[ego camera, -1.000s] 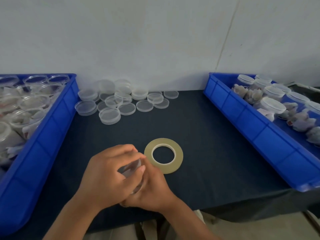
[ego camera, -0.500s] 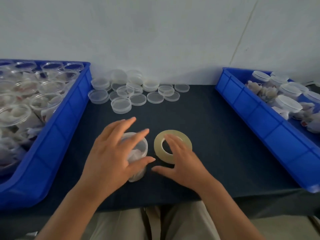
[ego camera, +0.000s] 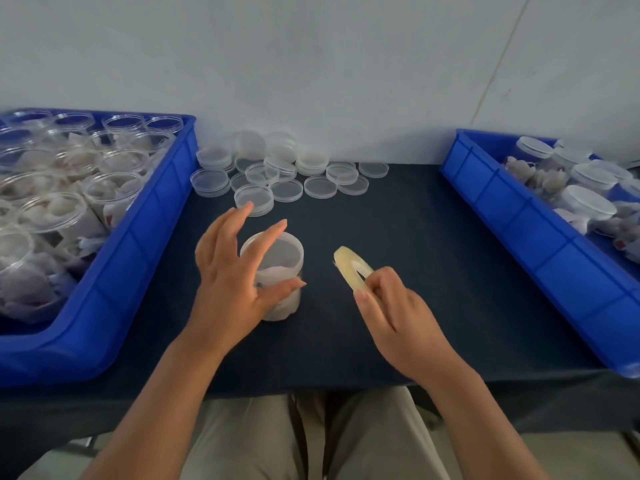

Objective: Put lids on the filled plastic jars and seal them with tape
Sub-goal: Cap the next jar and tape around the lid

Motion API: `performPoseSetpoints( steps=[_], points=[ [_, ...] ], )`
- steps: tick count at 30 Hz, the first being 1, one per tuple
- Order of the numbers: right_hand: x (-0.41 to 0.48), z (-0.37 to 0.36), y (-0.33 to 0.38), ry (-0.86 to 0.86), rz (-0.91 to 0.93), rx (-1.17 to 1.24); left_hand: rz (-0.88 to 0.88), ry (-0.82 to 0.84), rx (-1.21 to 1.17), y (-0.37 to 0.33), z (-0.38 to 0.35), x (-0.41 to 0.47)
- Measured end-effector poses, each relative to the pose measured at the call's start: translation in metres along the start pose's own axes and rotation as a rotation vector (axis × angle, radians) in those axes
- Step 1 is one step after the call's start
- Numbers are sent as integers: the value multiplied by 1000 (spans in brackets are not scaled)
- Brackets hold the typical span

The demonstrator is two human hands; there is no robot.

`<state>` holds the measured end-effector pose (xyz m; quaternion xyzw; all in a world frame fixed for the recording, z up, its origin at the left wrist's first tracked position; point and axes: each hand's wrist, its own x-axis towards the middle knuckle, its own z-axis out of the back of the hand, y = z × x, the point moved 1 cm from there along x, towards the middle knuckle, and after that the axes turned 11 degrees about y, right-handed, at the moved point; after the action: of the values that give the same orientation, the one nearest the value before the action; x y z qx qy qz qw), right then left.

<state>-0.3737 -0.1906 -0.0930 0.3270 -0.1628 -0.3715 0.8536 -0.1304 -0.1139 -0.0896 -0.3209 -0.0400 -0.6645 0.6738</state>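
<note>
Centre of the frame, on the dark-covered table point(ego camera: 415, 244), I see one clear plastic jar point(ego camera: 277, 271). It is a short cylinder with white crumpled material inside and a cloudy round lid point(ego camera: 282, 251) over its mouth.

My view shows the left hand point(ego camera: 232, 285) released over the jar. Its fingers are straight and spread, the index finger lies across the lid, and the thumb rests against the jar's near wall. This hand hides the jar's left side.

Just right of the jar, the right hand point(ego camera: 394, 310) pinches a pale yellow tape roll point(ego camera: 349, 268) by its near edge, with the fingers curled round it.

At the left edge sits a blue bin point(ego camera: 149, 244) packed with open jars point(ego camera: 114, 188) that hold the same white material. At the right edge a second blue bin point(ego camera: 519, 223) holds lidded jars point(ego camera: 588, 202). Loose clear lids point(ego camera: 287, 171) lie scattered and stacked along the far side of the table, against a pale wall point(ego camera: 311, 64). A lap in beige trousers point(ego camera: 249, 438) fills the bottom of the frame.

The jar stands upright, its long axis vertical and its lid facing up. The tape roll is tipped up on edge, so the ring appears as a narrow oval. Its long axis runs from upper left to lower right, and the free end points up and left. I cannot tell whether the roll touches the table.
</note>
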Motion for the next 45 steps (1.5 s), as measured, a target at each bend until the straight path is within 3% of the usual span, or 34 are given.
performPoseSetpoints(
  steps=[2,7,10,15,19,21,25,28,34,40,45],
  points=[
    [-11,-2,13,-18,46,37,-28,-95,-87,-19,2,-6],
    [-28,-10,29,-57,155,73,42,-18,-480,-76,5,-15],
    [-33,-16,31,-76,140,59,123,-88,-582,-86,10,-22],
    [-39,-28,28,-98,110,57,274,-54,-772,-84,12,-26],
    [-39,-29,33,-84,125,181,230,-69,-662,-80,13,-24],
    [-39,-28,35,-89,128,207,125,-65,-510,-78,13,-24],
    [-38,-26,37,-113,112,42,-36,-49,-248,-75,16,-33],
    [-36,-23,43,-108,93,-107,7,-58,-260,-74,17,-36],
    [-31,-14,47,73,168,-48,138,59,-485,-72,16,-37],
    [-31,-21,48,208,158,48,-19,-19,-222,-67,23,-39],
    [-24,-13,38,218,113,-97,-32,-72,-191,-63,23,-47]
  ],
)
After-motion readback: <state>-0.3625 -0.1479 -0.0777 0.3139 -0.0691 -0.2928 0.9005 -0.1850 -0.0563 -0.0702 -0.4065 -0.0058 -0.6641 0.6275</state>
